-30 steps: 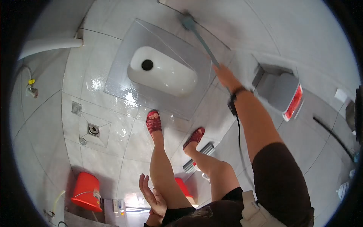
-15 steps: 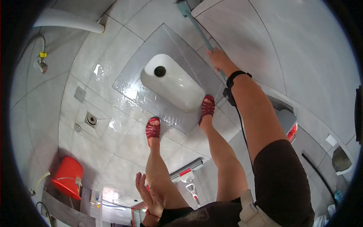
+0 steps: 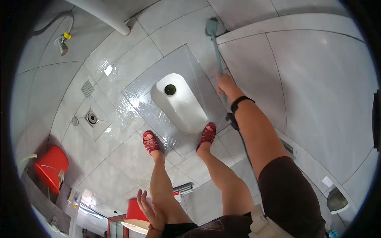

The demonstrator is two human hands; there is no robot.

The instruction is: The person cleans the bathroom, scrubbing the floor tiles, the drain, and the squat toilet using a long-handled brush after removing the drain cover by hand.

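Note:
My right hand (image 3: pixel 228 85) is closed around the grey-blue handle of a long scrub brush (image 3: pixel 218 55). Its dark-bristled head rests against the tiled floor at the far end, beside the corner of a raised tiled ledge (image 3: pixel 285 23). A white squat toilet (image 3: pixel 189 113), set in a grey wet-looking surround, lies to the left of the brush. Near my left knee, my left hand (image 3: pixel 151 210) hangs with fingers apart and nothing in it. Beneath that hand is a red container with a pale rim (image 3: pixel 135 209), partly covered by the fingers.
My feet, in red sandals (image 3: pixel 151 142), stand at the toilet's near end on wet tiles. A red bucket (image 3: pixel 51 168) sits far left, beyond a floor drain (image 3: pixel 92 118). Behind my legs lies a squeegee-type mop (image 3: pixel 183 189). A white pipe (image 3: pixel 103 15) runs along the upper left.
The view has tilted and turned, so the toilet appears lower. The brush head shows more fully by the ledge corner, and the pale-rimmed red container has come into view beside my left hand.

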